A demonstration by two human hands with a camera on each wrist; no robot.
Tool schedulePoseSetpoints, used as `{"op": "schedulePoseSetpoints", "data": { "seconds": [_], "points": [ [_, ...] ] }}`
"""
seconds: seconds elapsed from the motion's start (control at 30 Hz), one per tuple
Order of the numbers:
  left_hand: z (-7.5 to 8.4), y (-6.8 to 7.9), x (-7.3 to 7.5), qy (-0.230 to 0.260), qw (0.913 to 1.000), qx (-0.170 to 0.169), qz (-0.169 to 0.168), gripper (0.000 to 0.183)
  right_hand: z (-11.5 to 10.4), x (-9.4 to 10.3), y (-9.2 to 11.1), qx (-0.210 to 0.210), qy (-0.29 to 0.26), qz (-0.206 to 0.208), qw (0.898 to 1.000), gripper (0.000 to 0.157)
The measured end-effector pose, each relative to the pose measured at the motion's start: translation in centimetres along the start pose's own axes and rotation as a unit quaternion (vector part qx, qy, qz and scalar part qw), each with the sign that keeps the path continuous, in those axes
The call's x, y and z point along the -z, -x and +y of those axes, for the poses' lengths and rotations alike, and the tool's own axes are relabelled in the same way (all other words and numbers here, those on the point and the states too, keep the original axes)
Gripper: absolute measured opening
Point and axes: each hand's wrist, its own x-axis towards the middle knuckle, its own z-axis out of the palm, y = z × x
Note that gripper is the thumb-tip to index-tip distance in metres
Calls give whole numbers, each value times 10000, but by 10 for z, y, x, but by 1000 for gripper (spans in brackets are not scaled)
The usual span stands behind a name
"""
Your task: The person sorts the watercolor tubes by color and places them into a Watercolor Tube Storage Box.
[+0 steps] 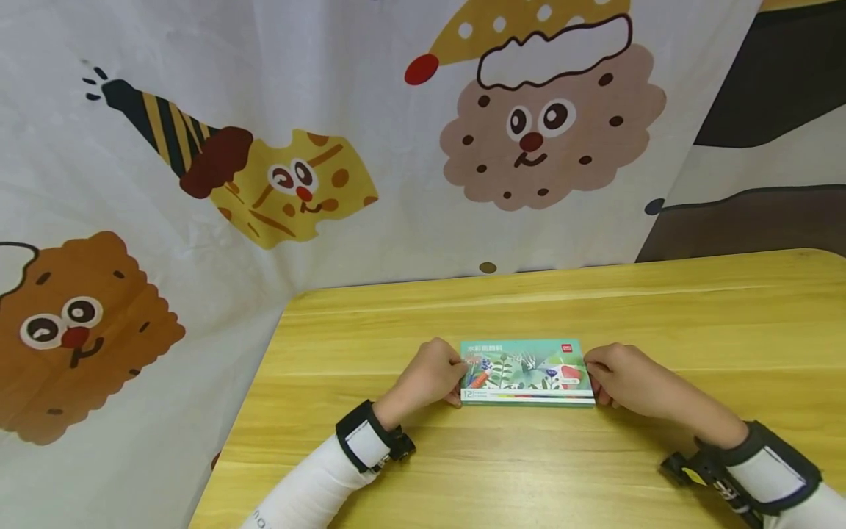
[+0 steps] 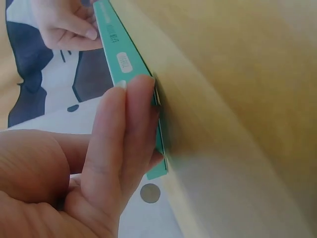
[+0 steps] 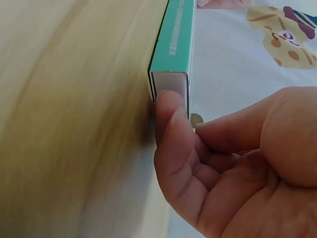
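Observation:
A flat teal watercolour paint box (image 1: pixel 526 373) with plant pictures and a "12" on its front lies on the wooden table. My left hand (image 1: pixel 429 375) grips its left end; in the left wrist view, two fingers (image 2: pixel 136 124) lie against the teal side and the thumb is partly hidden. At the opposite end, my right hand (image 1: pixel 624 378) holds the box with curled fingers. The right wrist view shows a fingertip (image 3: pixel 168 101) against the white end panel, framed by the teal sleeve (image 3: pixel 173 44). Whatever is inside the box is hidden.
The wooden table (image 1: pixel 515 470) extends around the box on all sides. Behind its far edge hangs a white cloth (image 1: pixel 396 242) printed with cartoon biscuits and cheese. Each wrist wears a black strap with a small camera, the left strap (image 1: pixel 363 437) and right strap (image 1: pixel 769 466).

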Motion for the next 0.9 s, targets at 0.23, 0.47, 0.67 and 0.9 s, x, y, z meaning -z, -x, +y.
{"op": "schedulePoseSetpoints", "data": {
  "seconds": [0.23, 0.47, 0.67, 0.9],
  "points": [
    [0, -1, -1, 171, 9998, 65, 11, 30, -2, 0, 0, 8, 162, 64, 9998, 26],
    [-1, -1, 0, 205, 9998, 40, -26, 32, -2, 2, 0, -133, 52, -16, 9999, 23],
    [-7, 1, 6, -240, 9995, -106, 148, 26, 4, 8, 4, -252, -316, -58, 9992, 20],
    [-13, 22, 28, -2117, 9488, -1437, 1854, 36, 9, 27, 21, 63, 1014, 1187, 9877, 52]
  ]
}}
